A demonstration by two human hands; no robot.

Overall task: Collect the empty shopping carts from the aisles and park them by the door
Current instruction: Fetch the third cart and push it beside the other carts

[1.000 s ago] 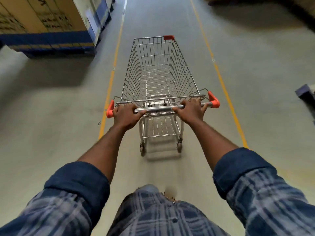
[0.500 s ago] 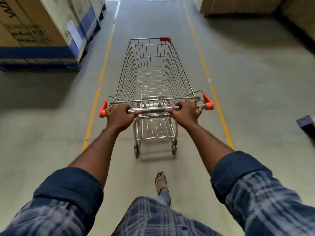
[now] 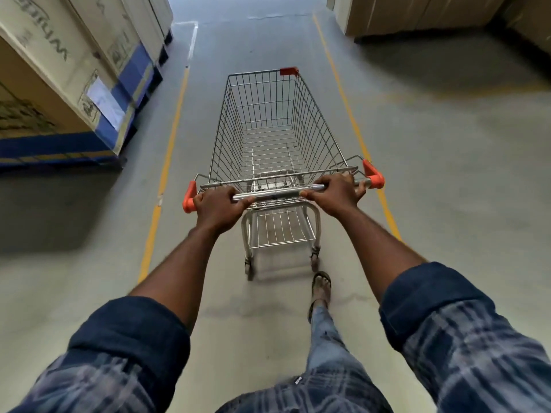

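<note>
Both hands are wrapped around the handle bar [image 3: 277, 193] of a shopping cart [image 3: 268, 129]. The left hand [image 3: 219, 208] grips it right next to the orange end cap [image 3: 189, 201], and the right hand [image 3: 335, 193] grips it a bit in from the other orange cap [image 3: 372, 174]. Fingers are curled over the top of the bar on both sides, and the arms are stretched out straight with plaid sleeves [image 3: 128, 338] rolled up to the elbows.

The cart sits directly ahead in the middle of the aisle, pointing away. Its wire basket shows only its own bare mesh bottom, same for the small lower rack [image 3: 280, 228] under the handle. There's an orange tag [image 3: 288, 71] on the far right corner of the rim. One sandaled foot [image 3: 321, 284] is planted just behind the right rear wheel [image 3: 314, 253].

The floor [image 3: 447, 174] is plain grey concrete, kind of scuffed, with two yellow lines [image 3: 167, 162] running down the aisle, and the cart rolls between them. On the left, outside the line, is a stack of big cardboard boxes [image 3: 59, 84] with blue bands along the bottom and a white label stuck on one. More brown cardboard boxes [image 3: 417, 13] sit at the far right, throwing a dark shadow on the concrete.
</note>
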